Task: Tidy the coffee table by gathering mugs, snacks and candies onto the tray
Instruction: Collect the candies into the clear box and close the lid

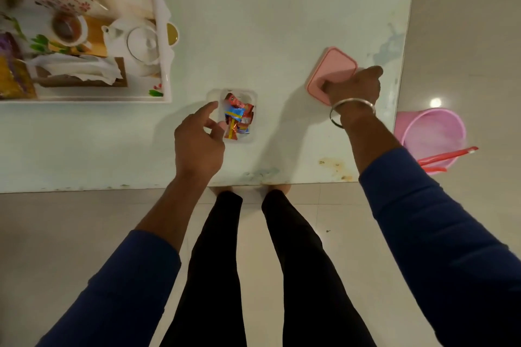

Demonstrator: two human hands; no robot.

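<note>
Right hand clamped on pink lid, right of centre; left hand relaxed beside candy container. Best seated squarely, pressed evenly.

No text, brand, number or sign can be read. Printing is seen on the candy wrappers in the clear container, just right of the tray, but it is too blurred to be made out.
</note>
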